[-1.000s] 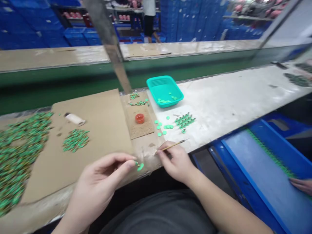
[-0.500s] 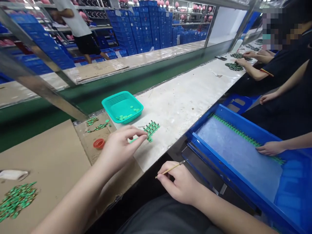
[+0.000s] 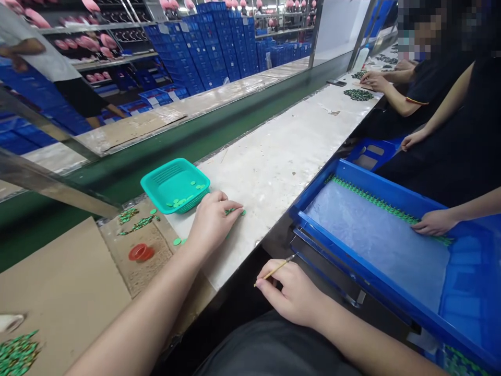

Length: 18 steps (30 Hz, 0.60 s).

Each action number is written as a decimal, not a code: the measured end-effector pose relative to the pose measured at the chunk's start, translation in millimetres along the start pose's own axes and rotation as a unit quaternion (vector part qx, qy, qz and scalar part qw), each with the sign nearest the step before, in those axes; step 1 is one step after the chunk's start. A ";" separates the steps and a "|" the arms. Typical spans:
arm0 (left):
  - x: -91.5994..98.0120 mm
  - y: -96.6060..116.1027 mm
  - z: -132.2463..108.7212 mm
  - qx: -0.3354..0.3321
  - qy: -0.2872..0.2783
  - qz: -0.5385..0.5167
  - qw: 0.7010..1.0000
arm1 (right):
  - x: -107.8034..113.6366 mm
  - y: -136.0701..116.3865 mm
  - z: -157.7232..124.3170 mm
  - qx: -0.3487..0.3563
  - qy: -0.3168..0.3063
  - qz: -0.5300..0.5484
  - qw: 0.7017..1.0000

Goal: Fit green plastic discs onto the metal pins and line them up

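My left hand (image 3: 215, 219) is over the white tabletop (image 3: 266, 172), thumb and fingers pinched together at the small green pieces (image 3: 243, 212), most of which it covers. What the fingertips hold is too small to make out. Near the table's front edge, my right hand (image 3: 293, 292) grips a thin brush (image 3: 276, 270), its tip pointing up and right. A teal basket (image 3: 175, 180) with flat green discs stands just behind my left hand. A red cup (image 3: 141, 253) and green-brown pieces (image 3: 139, 224) lie left of it on cardboard.
On the right, another person's hand (image 3: 435, 223) touches a row of green pieces in a blue crate (image 3: 376, 261). Other workers sit further along the table by dark green piles (image 3: 358, 95). A heap of green pieces (image 3: 18, 352) lies at the lower left.
My left hand has moved right and over the green pieces, now hiding most of them. My right hand still holds the brush in nearly the same place. The view has shifted slightly.
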<state>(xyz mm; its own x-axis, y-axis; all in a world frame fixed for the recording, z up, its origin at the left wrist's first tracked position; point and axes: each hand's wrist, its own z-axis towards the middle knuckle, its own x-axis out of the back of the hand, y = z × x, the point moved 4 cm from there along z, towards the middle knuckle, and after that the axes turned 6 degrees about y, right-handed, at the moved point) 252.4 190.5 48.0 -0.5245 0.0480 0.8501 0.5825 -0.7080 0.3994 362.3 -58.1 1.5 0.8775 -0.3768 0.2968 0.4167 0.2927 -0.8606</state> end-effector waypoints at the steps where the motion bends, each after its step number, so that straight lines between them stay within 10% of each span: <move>1: 1.4 0.3 -0.3 0.002 -0.002 0.002 1.000 | 0.3 1.4 0.0 -0.002 -0.002 0.001 1.000; 10: 56.3 -3.1 -39.7 0.045 -0.039 0.030 0.998 | -2.2 10.0 -0.3 -0.018 -0.013 0.014 1.000; 18: 50.3 -2.7 -59.2 0.044 -0.056 0.076 0.995 | -1.6 10.7 0.4 -0.008 -0.015 0.021 1.000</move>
<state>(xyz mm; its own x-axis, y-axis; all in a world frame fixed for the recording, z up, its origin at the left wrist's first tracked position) 187.7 153.0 69.4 -0.3570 0.0276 0.9337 0.7037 -0.6494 0.2883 365.5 -54.1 -8.0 0.9008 -0.3376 0.2733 0.3764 0.2929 -0.8789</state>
